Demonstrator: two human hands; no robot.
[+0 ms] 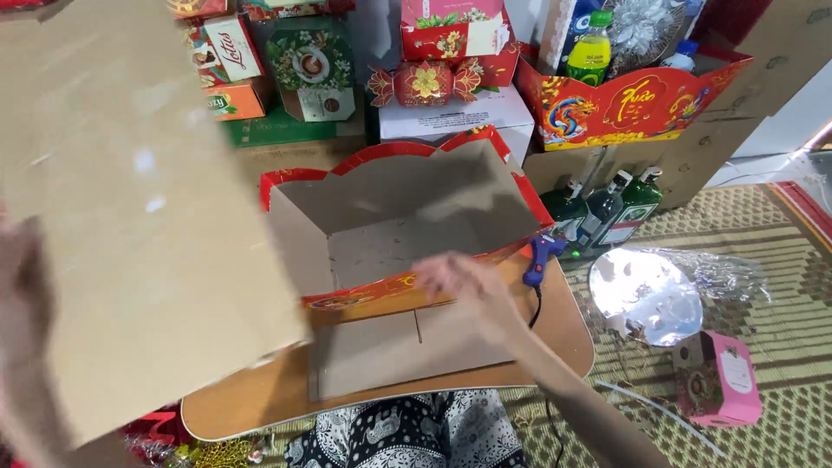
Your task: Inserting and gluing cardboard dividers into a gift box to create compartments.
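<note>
My left hand (22,299) holds up a large sheet of brown cardboard (139,199) at the left, close to the camera and tilted. My right hand (459,277) reaches forward and touches the front rim of an open red box (381,299) with a scalloped edge and plain cardboard inside. The box sits on a small wooden lap table (563,334), on top of a flat cardboard piece (390,351). A blue glue gun (542,257) lies just right of my right hand.
Behind the box stand stacked gift boxes (451,39), a red decorated basket (624,104) with bottles, and three green bottles (607,212). A round silver sheet (646,295) and a pink box (719,377) lie on the woven mat at the right.
</note>
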